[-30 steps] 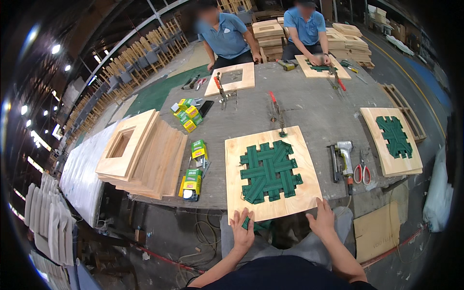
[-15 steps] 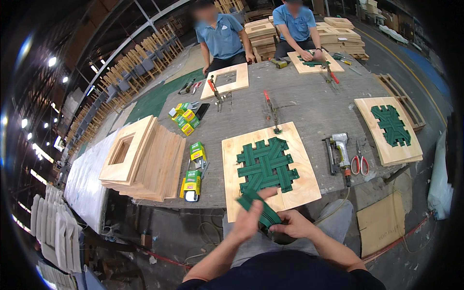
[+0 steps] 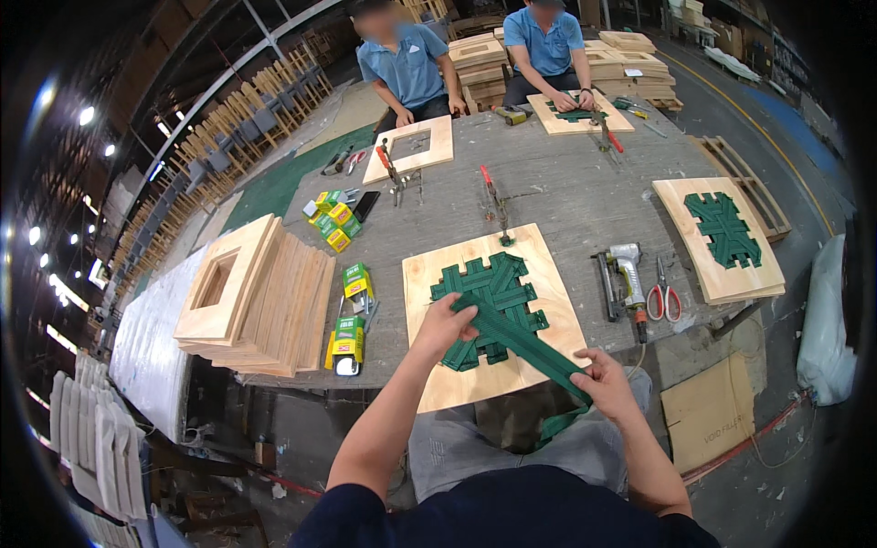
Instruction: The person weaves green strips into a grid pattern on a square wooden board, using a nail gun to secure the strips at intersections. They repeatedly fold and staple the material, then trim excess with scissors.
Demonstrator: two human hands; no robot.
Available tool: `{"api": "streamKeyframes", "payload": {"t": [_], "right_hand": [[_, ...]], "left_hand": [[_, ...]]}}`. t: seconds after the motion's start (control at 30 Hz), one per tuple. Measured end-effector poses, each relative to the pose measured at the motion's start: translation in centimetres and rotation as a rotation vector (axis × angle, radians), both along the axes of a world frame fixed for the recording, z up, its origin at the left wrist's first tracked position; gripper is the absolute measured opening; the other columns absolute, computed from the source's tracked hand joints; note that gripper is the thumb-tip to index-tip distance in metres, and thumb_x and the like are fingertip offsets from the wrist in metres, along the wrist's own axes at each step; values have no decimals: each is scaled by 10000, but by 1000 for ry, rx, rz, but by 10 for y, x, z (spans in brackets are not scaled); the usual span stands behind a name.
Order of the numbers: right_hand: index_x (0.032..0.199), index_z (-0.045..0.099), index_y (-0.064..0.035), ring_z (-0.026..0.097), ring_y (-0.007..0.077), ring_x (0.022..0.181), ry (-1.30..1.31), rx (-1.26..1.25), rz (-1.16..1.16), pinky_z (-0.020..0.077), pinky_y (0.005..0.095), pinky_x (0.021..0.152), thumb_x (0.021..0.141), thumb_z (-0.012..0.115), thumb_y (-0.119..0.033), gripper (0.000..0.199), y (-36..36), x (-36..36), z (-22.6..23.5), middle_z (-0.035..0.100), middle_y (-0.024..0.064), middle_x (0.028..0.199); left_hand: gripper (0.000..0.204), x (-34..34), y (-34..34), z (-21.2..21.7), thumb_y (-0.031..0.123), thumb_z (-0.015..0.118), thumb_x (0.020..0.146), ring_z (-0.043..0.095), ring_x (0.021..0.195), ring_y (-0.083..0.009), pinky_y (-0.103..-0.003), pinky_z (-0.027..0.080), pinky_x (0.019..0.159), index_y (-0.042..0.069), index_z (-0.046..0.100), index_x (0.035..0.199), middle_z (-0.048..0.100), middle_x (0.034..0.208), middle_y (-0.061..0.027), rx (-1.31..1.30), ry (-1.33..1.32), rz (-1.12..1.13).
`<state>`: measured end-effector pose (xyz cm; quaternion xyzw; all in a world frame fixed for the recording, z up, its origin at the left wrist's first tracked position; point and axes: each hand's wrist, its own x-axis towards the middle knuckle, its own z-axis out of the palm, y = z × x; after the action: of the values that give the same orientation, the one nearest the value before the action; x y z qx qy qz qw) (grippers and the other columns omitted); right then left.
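Observation:
A long strip of dark green webbing (image 3: pixel 530 347) is stretched between my two hands, slanting over the near part of a plywood panel (image 3: pixel 562 315). My left hand (image 3: pixel 445 325) pinches its upper end above the left side of the panel. At the panel's near right corner, my right hand (image 3: pixel 605 384) grips the strip lower down, and its tail hangs in loose folds over my lap. On the panel lies a lattice of woven green straps (image 3: pixel 498 283), partly covered by the strip. A red-handled toggle clamp (image 3: pixel 501 215) stands at the panel's far edge.
Left stands a stack of plywood frames (image 3: pixel 265 301), with green-and-yellow boxes (image 3: pixel 347 338) beside it. A staple gun (image 3: pixel 628 279) and red-handled scissors (image 3: pixel 664 297) lie to the right, near another strapped panel (image 3: pixel 722 265). Two people sit across the table; one handles a strapped panel (image 3: pixel 566 111).
The strip, earlier bunched between my close hands at the panel's near edge, is now drawn out long. My left hand has moved up over the panel, my right hand outward to the right.

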<state>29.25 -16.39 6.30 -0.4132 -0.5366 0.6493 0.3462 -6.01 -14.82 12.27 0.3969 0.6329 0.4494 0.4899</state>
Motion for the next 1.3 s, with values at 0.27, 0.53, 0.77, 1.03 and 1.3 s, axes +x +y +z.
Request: {"api": "streamKeyframes", "payload": {"t": [0.27, 0.53, 0.77, 1.03, 1.3], "right_hand": [[1316, 633, -16, 667, 216, 773, -578, 527, -243, 527, 343, 707, 852, 788, -116, 499, 34, 9, -1, 687, 103, 856], [1535, 423, -21, 607, 141, 617, 46, -319, 182, 523, 304, 600, 1003, 622, -127, 578, 54, -119, -5, 655, 53, 811], [1280, 507, -57, 615, 153, 577, -75, -576, 335, 543, 357, 555, 1012, 541, -88, 271, 88, -186, -16, 635, 53, 773], [877, 625, -138, 661, 157, 596, 393, -863, 257, 580, 361, 611, 1024, 617, -345, 253, 116, -187, -44, 694, 4, 746], [888, 644, 0, 691, 187, 634, 857, -1089, 158, 584, 349, 640, 994, 596, -595, 606, 118, -197, -62, 720, 72, 827]], "left_hand": [[343, 6, 62, -78, 300, 778, 867, 736, 924, -312, -423, 576, 838, 30, 755, 1078, 758, 1028, -151, -157, 746, -10], [300, 27, 57, -85, 354, 809, 825, 740, 948, -315, -440, 577, 836, 114, 793, 1003, 772, 993, -130, -238, 714, 38], [350, 22, 55, -88, 378, 819, 801, 750, 900, -313, -438, 585, 795, 97, 795, 1007, 775, 963, -143, -169, 770, 35], [209, -36, 71, -80, 231, 594, 949, 716, 954, -356, -493, 576, 814, 127, 765, 1010, 734, 1003, -158, -115, 1052, 12], [225, -61, 83, -97, 286, 636, 929, 716, 983, -325, -451, 574, 824, 169, 784, 1052, 754, 1037, -109, -64, 959, -145]]}}
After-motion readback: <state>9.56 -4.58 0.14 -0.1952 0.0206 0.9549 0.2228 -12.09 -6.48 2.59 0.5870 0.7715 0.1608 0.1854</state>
